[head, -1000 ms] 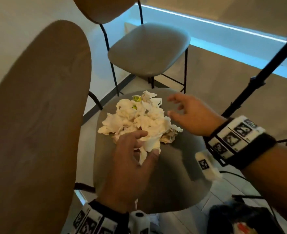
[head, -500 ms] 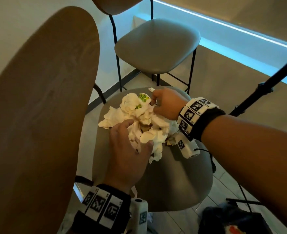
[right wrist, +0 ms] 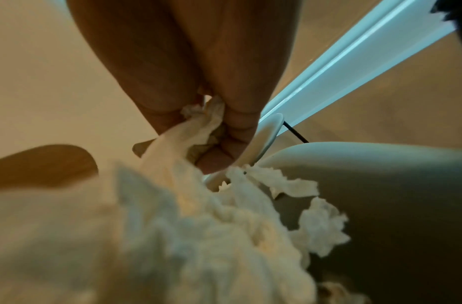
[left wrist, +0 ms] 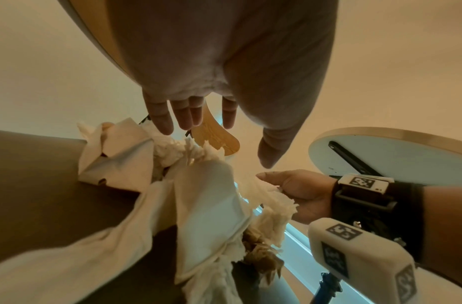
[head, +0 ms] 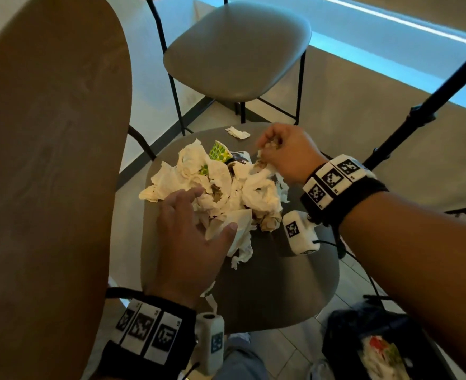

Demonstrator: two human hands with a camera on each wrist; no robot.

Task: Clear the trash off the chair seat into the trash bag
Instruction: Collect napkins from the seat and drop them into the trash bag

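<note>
A heap of crumpled white paper napkins (head: 226,193) lies on the grey chair seat (head: 275,283), with a green-dotted paper cup (head: 219,152) at its far side. My left hand (head: 196,237) lies on the near side of the heap, fingers straight and spread (left wrist: 162,117). My right hand (head: 284,149) is at the far right of the heap and its curled fingers grip a wad of napkin (right wrist: 206,115). One small napkin scrap (head: 237,132) lies apart near the seat's far edge. A black trash bag (head: 377,346) with trash in it stands on the floor at the lower right.
The chair's wooden backrest (head: 48,174) fills the left. A second grey chair (head: 234,48) stands just beyond. A black stand pole (head: 429,102) slants across the right. A round table's underside (left wrist: 396,156) shows in the left wrist view.
My right hand went from open beside the heap to gripping napkins at its far right. The heap has loosened and the cup shows more. My left hand stays on the near side.
</note>
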